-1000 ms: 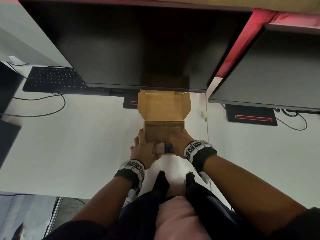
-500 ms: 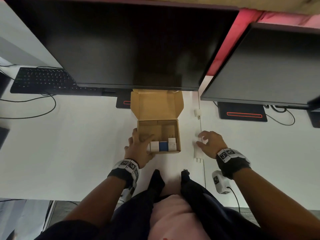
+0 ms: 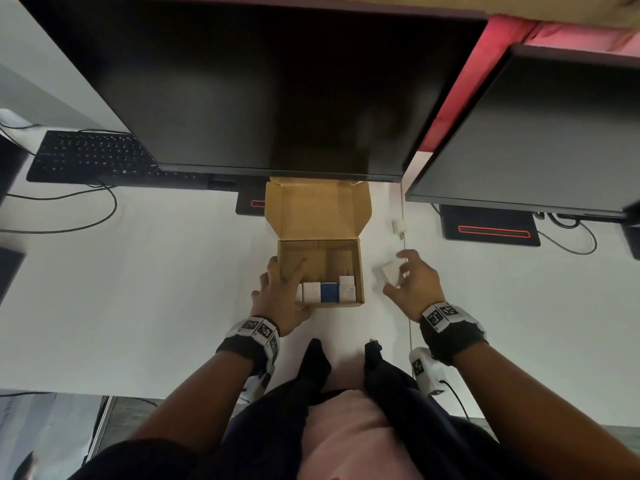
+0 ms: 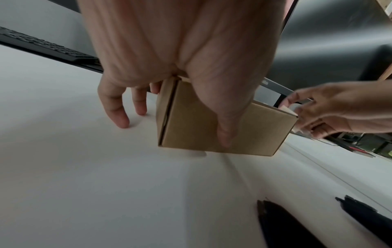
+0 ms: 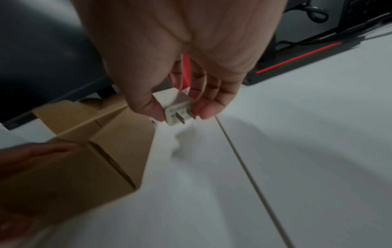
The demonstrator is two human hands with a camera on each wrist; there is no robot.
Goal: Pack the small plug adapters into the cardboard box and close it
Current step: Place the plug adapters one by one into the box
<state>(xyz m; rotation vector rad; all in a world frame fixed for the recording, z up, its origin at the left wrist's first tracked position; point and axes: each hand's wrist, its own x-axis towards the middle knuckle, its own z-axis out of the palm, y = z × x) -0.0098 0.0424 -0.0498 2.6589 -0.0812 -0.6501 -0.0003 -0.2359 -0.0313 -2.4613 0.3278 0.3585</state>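
Observation:
An open cardboard box (image 3: 360,268) sits on the white desk, its lid (image 3: 317,207) folded back under the monitor. Along its near wall stand white adapters (image 3: 311,292) and a blue one (image 3: 329,292). My left hand (image 3: 282,292) grips the box's near-left corner (image 4: 169,117), thumb down the front face and a finger inside. To the right of the box, my right hand (image 3: 408,285) pinches a white plug adapter (image 5: 177,105) between thumb and fingers, lifted off the desk, its two prongs pointing toward my wrist. Another small white adapter (image 3: 398,226) lies farther back.
A large dark monitor (image 3: 270,81) overhangs the box's lid, and a second monitor (image 3: 540,133) stands at the right. A black keyboard (image 3: 93,155) with cables lies at the far left. Monitor bases (image 3: 488,226) sit behind. A seam (image 5: 250,176) runs through the desk.
My right hand left the box, reached right to the adapters on the desk, and now holds one lifted. The left hand stayed on the box's corner.

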